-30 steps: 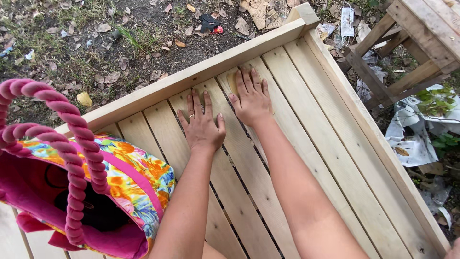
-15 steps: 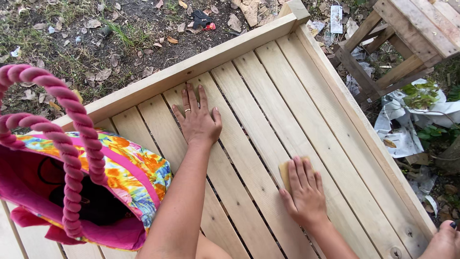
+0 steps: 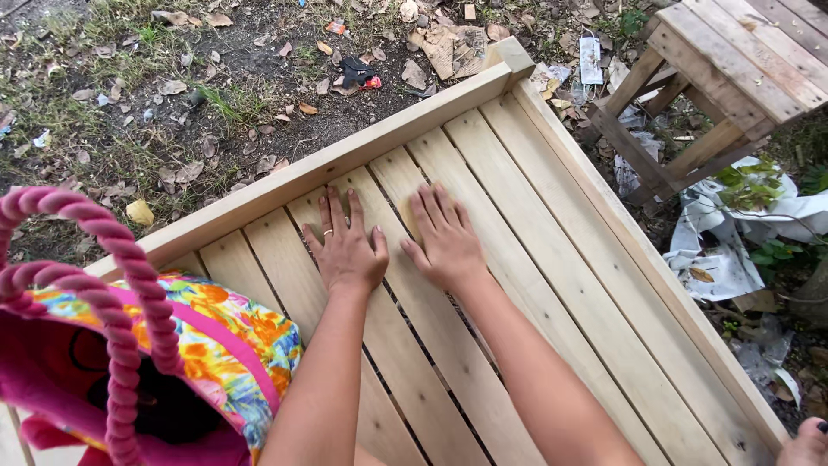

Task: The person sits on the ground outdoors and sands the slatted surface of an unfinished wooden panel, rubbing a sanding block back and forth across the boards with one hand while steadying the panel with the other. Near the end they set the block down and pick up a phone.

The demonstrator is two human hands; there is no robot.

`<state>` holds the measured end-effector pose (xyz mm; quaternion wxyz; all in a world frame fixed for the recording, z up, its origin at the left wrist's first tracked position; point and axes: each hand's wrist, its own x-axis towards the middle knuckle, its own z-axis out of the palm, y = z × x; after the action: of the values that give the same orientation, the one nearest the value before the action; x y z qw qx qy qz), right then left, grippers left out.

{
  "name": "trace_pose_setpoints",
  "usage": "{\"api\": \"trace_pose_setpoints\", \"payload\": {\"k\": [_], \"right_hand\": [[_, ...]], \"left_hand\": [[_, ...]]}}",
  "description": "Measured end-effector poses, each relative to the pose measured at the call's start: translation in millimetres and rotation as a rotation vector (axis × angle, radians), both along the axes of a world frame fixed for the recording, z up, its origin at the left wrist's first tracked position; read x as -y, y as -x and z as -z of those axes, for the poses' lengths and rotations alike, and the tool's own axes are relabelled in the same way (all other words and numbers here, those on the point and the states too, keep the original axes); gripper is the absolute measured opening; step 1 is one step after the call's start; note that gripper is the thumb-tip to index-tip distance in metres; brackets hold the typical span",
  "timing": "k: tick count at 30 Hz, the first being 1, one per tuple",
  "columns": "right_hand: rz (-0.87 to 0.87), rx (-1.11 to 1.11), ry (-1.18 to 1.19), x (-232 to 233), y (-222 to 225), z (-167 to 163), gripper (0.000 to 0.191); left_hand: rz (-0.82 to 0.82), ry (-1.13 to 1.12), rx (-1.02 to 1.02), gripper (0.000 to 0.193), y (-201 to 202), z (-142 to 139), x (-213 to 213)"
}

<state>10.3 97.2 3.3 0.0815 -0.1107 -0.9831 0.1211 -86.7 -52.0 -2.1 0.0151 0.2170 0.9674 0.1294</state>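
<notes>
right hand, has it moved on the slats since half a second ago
Yes. The right hand has slid up the wooden slats toward the far rail, and now lies beside the left hand.

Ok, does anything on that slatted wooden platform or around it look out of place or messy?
The pale slatted wooden platform looks sound. The oddity is around it: crumpled white paper and torn cardboard scraps litter the ground.

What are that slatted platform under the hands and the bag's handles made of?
Platform: pale, seemingly unfinished wood; grain and gaps between the slats show. Handles: thick twisted pink rope, probably cotton or synthetic. Both hands, left and right, lie flat on the slats.
</notes>
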Motion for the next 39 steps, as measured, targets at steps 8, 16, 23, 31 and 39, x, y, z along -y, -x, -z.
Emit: {"api": "trace_pose_setpoints", "payload": {"k": [8,16,23,31,39], "right_hand": [[0.129,0.008,-0.018,19.0,-311.6,-8.1,0.079],[0.180,-0.104,-0.007,9.7,-291.6,13.2,0.060],[0.107,-0.171,0.018,-22.0,-71.0,6.1,0.068],[0.115,-0.053,0.013,-36.3,-1.7,-0.3,0.081],[0.119,0.041,0.006,25.5,-253.1,-4.7,0.078]], "left_hand": [[0.134,0.027,-0.111,0.075,-31.3,-3.5,-11.4],[0.213,-0.059,0.068,0.076,-88.8,0.1,-23.0],[0.212,-0.025,0.038,0.077,-85.5,-0.6,-25.5],[0.216,-0.017,0.023,0.076,-85.9,-5.4,-25.0],[0.221,-0.015,0.073,0.075,-88.1,1.1,-20.7]]}}
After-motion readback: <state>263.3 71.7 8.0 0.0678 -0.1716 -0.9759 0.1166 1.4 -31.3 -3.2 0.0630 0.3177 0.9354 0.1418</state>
